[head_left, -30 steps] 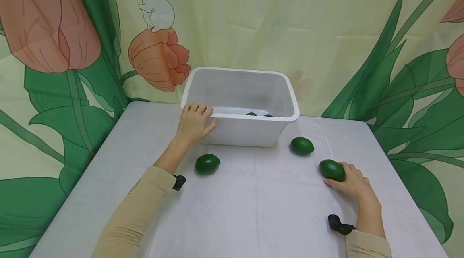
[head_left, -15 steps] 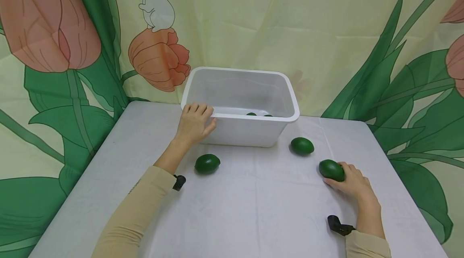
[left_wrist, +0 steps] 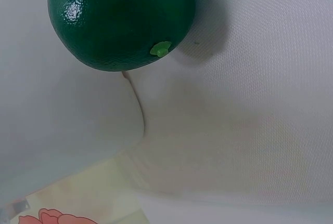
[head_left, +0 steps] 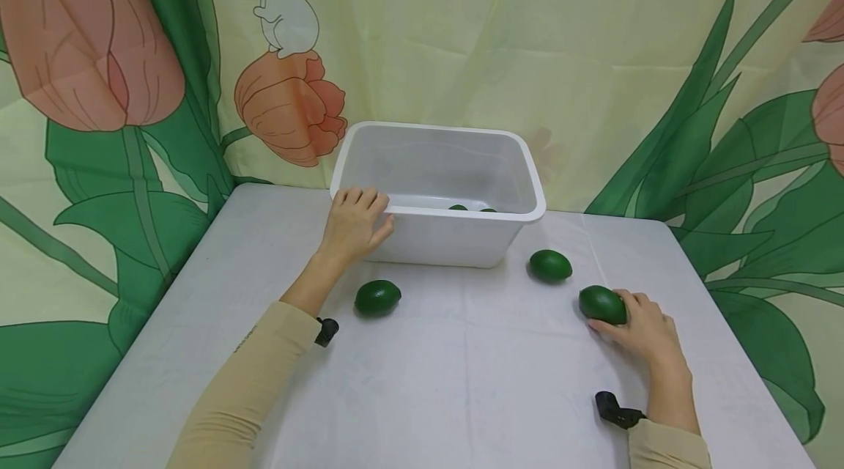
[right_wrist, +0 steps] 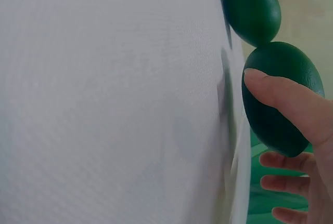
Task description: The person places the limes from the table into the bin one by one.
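Observation:
In the head view, my left hand holds the front left rim of a white plastic bin, its fingers bent over the edge. My right hand grips a dark green lime between thumb and fingers; the right wrist view shows the thumb across that lime. Just beyond it lies a second lime, right of the bin. A third lime rests in front of the bin, near my left wrist, and fills the top of the left wrist view. The tops of two limes show inside the bin, mostly hidden by its front wall.
A white cloth covers the table. Behind the bin hangs a curtain printed with tulips and a white animal. Small black wrist cameras stick out from both forearms.
My right hand and the lime in it have shifted very slightly away from me, perhaps upward. The left hand, the bin and the other limes have stayed in place.

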Demonstrator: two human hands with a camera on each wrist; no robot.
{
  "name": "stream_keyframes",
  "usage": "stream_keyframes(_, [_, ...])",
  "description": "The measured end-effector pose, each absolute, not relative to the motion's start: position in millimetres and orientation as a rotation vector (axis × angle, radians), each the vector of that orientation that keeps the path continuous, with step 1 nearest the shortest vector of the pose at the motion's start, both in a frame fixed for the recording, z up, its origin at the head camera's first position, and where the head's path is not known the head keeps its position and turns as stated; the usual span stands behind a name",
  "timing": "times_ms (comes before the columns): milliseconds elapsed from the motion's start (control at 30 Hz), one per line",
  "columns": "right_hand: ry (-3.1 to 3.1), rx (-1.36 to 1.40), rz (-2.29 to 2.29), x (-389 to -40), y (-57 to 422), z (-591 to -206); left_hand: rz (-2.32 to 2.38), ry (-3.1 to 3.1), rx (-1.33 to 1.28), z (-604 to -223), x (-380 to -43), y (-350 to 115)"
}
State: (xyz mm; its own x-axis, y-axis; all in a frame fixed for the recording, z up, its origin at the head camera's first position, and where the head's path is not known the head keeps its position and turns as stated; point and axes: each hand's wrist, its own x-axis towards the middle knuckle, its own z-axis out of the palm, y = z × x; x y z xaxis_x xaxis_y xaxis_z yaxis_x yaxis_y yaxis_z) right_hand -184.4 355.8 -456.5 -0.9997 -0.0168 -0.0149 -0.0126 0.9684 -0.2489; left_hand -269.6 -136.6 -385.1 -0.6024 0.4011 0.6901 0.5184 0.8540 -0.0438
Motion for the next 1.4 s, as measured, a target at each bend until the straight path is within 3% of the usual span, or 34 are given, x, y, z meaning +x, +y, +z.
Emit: stream_keyframes(1400, [3.338, -0.177, -0.351, -199.8, 317.9, -371.9, -0.221, -2.315, -0.657, -383.9, -268.9, -136.7])
